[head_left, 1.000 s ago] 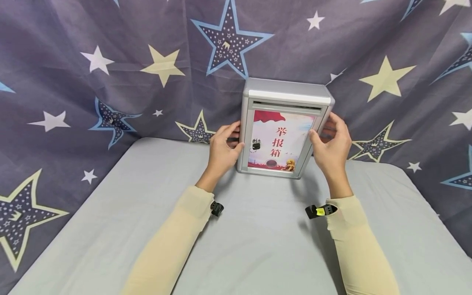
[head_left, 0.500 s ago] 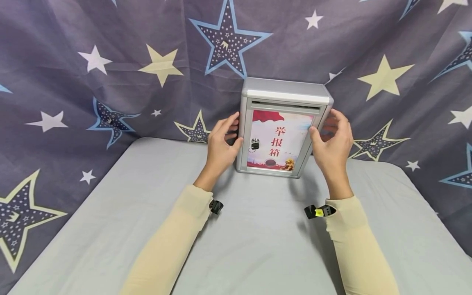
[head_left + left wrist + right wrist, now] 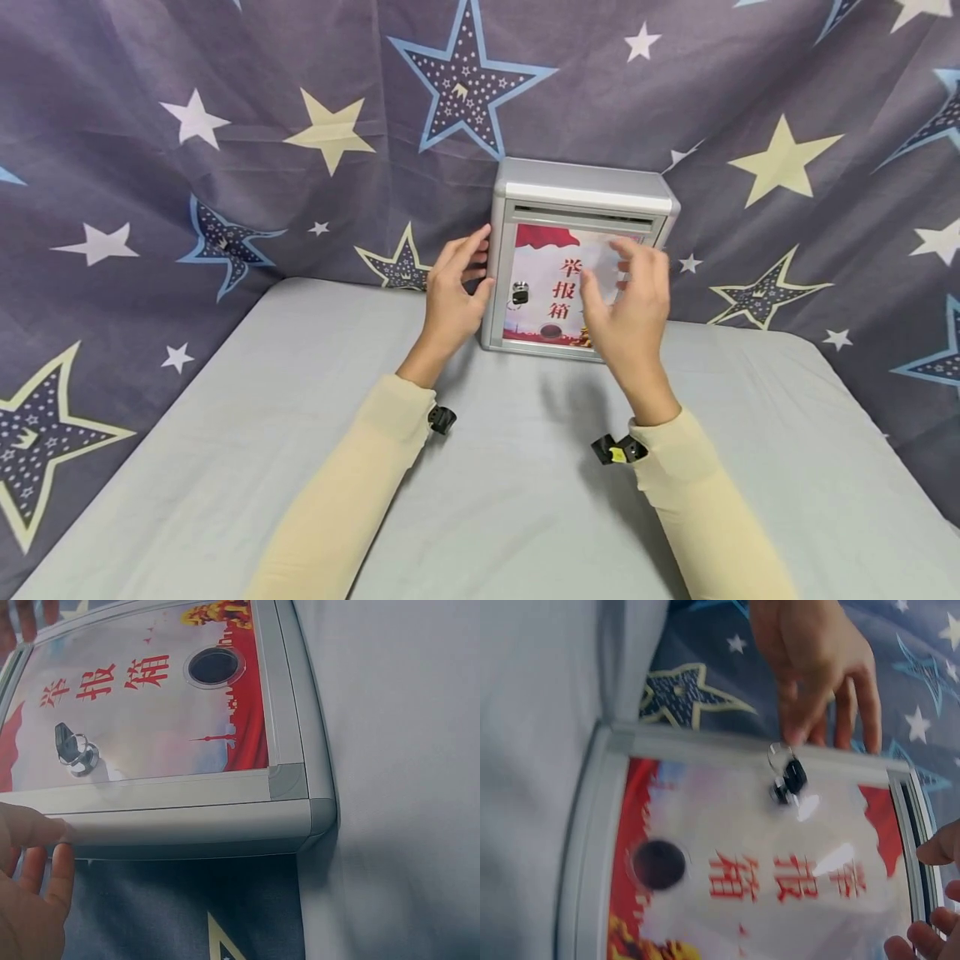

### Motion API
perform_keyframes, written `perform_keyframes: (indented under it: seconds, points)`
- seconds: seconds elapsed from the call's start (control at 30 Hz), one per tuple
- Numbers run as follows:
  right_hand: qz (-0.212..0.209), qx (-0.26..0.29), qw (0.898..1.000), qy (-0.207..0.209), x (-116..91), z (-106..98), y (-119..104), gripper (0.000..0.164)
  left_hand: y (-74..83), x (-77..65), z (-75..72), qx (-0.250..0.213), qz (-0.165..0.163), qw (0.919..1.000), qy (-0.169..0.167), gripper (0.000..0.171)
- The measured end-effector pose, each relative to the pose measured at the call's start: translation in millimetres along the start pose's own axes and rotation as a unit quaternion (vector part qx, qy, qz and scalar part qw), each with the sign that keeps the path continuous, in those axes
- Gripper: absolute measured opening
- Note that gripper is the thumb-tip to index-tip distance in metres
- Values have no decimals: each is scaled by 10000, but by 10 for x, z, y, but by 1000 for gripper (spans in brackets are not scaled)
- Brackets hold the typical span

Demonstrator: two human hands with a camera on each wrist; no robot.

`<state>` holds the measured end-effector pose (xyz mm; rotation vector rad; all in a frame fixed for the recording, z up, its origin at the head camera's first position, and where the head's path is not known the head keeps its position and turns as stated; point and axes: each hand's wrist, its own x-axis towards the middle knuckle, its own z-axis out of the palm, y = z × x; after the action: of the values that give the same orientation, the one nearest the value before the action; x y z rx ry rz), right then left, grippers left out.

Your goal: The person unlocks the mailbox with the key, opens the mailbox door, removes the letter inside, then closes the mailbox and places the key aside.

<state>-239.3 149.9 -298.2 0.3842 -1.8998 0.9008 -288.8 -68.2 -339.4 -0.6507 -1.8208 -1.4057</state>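
Note:
A silver-grey metal drop box [image 3: 585, 182] stands upright on the covered surface, with a slot near its top and a printed front panel bearing red Chinese characters. A key [image 3: 64, 741] with a ring sits in the lock on the panel's left side. My left hand [image 3: 452, 287] rests its thumb and fingertips against the box's left side, fingers only lightly bent. My right hand [image 3: 632, 312] hovers before the right part of the panel, thumb and fingers apart with nothing between them. It hides part of the print in the head view.
A pale grey sheet [image 3: 480, 500] covers the surface. Behind the box hangs a dark purple-grey curtain [image 3: 247, 167] printed with stars, close to its back. Each wrist carries a small black camera, one at the left cuff [image 3: 441, 420].
My right hand has left the box's right side and moved leftward in front of the panel. The left hand's fingers have spread slightly upward along the left side. The box stays put.

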Motion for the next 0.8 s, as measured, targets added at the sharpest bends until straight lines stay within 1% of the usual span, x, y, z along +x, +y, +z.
perform_keyframes:
  seconds: [0.2,0.37,0.47,0.63,0.8]
  points:
    - [-424,83,9982,-422,-127,181,-100,41,-12,-7,-19,124,-10,9999,-94,76]
    - [-803,129,9937,-775,-214,295,-117,38,-21,-11,-32,199,46,9997,-97,75]
    - [-937,72,9903,-1027,-258,348,-127,37,-27,-5,-28,163,88,9998,-98,74]
    - [-1251,-182,9804,-1514,-327,458,-135,36,-35,13,-10,17,46,10000,-65,72]
    - [-1762,-369,9698,-1648,-372,580,-124,35,-16,9,3,-87,-63,9999,-25,70]
